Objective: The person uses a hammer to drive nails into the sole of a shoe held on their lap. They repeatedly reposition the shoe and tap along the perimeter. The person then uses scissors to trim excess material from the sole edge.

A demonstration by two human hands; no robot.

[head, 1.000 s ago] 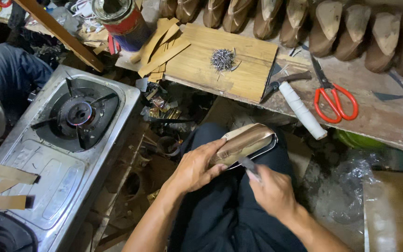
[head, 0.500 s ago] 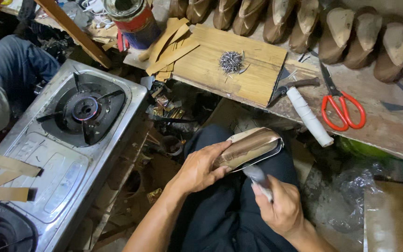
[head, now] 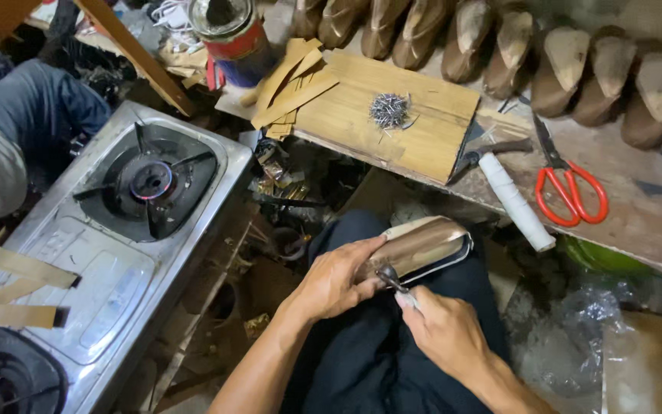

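right hand point(head: 446, 333) risen back to the shoe point(head: 415, 249); small hammer point(head: 389, 277) head now meeting its edge

Left hand point(head: 337, 277) covers near end of shoe last point(head: 420, 245); contact under palm hidden. Small metal tool point(head: 394, 282) mostly buried in right hand point(head: 447, 331); kind unclear. Both forearms cut by bottom edge. Second burner point(head: 1, 377) cut at bottom-left corner. Pile of small nails point(head: 389, 110) too fine to count. Seated person point(head: 9, 146) at left cut by frame edge.
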